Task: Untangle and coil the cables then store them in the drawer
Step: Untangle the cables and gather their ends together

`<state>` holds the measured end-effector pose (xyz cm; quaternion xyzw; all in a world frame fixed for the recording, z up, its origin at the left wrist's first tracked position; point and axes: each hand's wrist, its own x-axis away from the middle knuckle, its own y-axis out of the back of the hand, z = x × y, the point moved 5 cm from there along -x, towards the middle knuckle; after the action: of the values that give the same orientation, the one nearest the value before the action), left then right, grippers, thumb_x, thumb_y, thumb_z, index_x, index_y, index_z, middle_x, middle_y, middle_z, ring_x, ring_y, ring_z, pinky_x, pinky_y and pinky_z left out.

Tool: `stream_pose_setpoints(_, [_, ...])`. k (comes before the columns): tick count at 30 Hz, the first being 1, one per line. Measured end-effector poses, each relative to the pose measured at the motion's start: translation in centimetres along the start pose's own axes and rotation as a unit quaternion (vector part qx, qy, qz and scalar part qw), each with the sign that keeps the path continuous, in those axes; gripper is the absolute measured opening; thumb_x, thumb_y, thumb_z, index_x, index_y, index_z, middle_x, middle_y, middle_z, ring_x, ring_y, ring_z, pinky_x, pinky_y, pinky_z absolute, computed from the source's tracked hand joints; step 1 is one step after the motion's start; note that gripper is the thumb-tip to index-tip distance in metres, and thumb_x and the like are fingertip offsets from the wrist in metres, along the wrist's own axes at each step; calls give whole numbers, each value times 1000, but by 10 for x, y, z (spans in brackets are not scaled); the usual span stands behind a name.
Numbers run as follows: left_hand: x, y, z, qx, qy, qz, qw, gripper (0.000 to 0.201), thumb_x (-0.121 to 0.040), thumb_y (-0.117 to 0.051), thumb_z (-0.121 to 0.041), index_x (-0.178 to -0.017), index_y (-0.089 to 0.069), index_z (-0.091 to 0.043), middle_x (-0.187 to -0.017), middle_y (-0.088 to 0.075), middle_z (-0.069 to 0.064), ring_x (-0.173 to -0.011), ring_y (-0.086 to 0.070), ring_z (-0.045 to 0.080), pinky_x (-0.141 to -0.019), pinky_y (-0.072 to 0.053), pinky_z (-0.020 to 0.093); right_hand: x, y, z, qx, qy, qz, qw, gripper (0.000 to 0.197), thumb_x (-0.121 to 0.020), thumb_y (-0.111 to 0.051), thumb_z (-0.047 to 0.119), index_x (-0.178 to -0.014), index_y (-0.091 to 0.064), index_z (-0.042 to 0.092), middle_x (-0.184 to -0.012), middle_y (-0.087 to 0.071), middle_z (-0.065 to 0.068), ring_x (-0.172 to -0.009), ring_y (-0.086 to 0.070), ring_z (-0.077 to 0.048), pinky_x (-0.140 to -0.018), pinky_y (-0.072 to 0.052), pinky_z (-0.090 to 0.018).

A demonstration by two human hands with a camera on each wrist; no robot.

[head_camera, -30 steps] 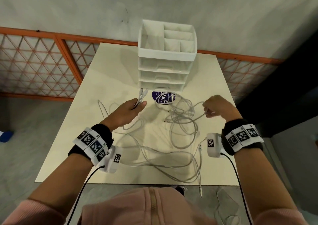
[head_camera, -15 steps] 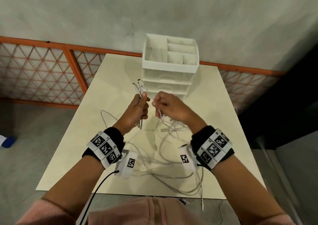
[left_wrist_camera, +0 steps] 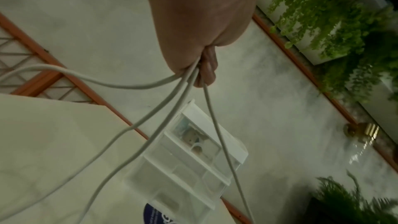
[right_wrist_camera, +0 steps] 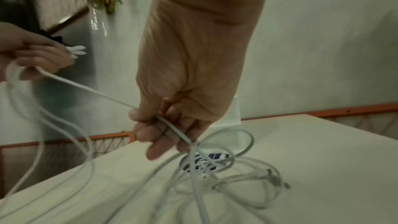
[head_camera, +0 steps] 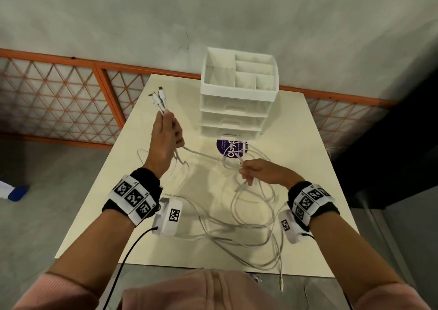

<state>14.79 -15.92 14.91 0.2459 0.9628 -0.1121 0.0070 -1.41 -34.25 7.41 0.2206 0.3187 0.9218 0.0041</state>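
Note:
Several white cables [head_camera: 251, 205] lie tangled on the cream table [head_camera: 132, 181]. My left hand [head_camera: 166, 131] is raised over the table's left side and grips a bundle of cable ends; their plugs [head_camera: 157, 97] stick up above the fist. From the left hand [left_wrist_camera: 193, 40] several strands [left_wrist_camera: 150, 125] hang down. My right hand [head_camera: 251, 172] hovers above the tangle and pinches one cable [right_wrist_camera: 172, 129] that runs taut across to the left hand [right_wrist_camera: 32, 54]. The white drawer unit [head_camera: 234, 105] stands at the table's far edge, all drawers closed.
A round purple sticker [head_camera: 231, 148] lies in front of the drawer unit, partly under cable loops. The unit's top tray [head_camera: 239, 75] has open compartments. One cable end [head_camera: 281, 283] hangs over the near table edge. An orange lattice fence [head_camera: 59, 101] runs behind the table.
The hands were close together in front of the drawer unit; now the left hand has lifted its plug bundle up and left, and the right hand has moved right and down along one cable.

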Motion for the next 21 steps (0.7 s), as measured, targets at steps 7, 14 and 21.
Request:
stream_pose_setpoints(7, [0, 10, -2, -150, -84, -1, 985, 32, -100, -32, -34, -68, -34, -29, -61, -33, -5, -53, -30, 10, -51, -28, 24, 2, 56, -43, 97, -55, -103, 988, 27, -93, -55, 23, -66, -56, 25, -81, -67, -5, -83, -65, -29, -85, -48, -45])
stream_pose_setpoints(14, [16, -42, 32, -298, -57, 168, 938, 29, -78, -73, -38, -100, -64, -21, -51, -31, -10, -41, -31, 5, -45, -23, 16, 0, 64, 55, 34, 72, -155, 985, 17, -89, -63, 27, -88, -72, 13, -56, -56, 8, -50, -48, 1, -56, -38, -16])
stream_pose_setpoints(21, [11, -42, 23, -302, -123, 119, 938, 28, -98, -47, -27, -70, -45, -27, -55, -41, -9, -46, -39, 4, -47, -31, 13, 6, 53, 69, -40, 98, -96, 990, 19, -94, -55, 26, -89, -68, 12, -59, -62, 20, -51, -47, 0, -51, -36, -13])
